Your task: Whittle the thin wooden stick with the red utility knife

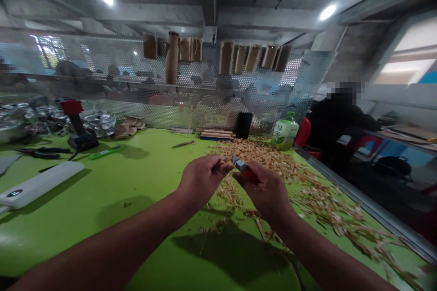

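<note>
My right hand (268, 188) is wrapped round the red handle of a utility knife (241, 164), its grey blade end pointing up and left. Close beside it, my left hand (204, 176) is closed with the fingertips pinched together; whatever sits between them is too small and blurred to name. The two hands almost meet above the green table (143, 232). Curled wood shavings (269, 157) lie thick behind and to the right of my hands, with thinner strips scattered below them.
A green-labelled bottle (285, 132) and a dark phone (243, 125) stand at the back. Leftward are a red-and-black power drill (77, 122), pliers (44, 152), a green cutter (107, 152) and a white-handled tool (44, 184). A seated person (336, 122) is at the right.
</note>
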A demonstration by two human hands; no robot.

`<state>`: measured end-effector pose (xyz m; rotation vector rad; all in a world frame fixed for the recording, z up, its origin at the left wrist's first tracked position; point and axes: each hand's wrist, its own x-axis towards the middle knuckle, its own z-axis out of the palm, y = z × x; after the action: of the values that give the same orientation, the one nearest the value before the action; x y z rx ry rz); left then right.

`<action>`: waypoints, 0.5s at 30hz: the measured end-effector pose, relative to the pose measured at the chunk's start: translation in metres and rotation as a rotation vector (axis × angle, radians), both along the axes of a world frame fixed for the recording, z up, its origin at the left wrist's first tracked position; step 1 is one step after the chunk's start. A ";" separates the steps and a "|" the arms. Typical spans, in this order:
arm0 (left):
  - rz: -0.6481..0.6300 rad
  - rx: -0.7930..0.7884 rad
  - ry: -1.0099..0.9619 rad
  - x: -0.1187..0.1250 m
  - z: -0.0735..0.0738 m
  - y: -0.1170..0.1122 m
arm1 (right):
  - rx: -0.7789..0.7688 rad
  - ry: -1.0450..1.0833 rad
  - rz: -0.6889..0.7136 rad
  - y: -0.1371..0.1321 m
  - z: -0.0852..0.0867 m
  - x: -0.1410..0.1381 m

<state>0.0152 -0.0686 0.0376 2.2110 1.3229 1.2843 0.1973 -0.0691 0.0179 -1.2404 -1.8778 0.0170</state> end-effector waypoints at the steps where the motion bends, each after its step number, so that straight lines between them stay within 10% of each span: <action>1: -0.006 0.005 -0.003 0.000 0.000 0.001 | -0.006 0.017 -0.003 0.000 0.001 0.001; 15: -0.190 -0.129 -0.127 0.004 -0.001 0.003 | -0.206 0.077 0.329 0.001 0.003 -0.001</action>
<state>0.0188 -0.0654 0.0367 2.0743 1.0887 1.2120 0.1965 -0.0678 0.0214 -1.0333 -2.0304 0.4385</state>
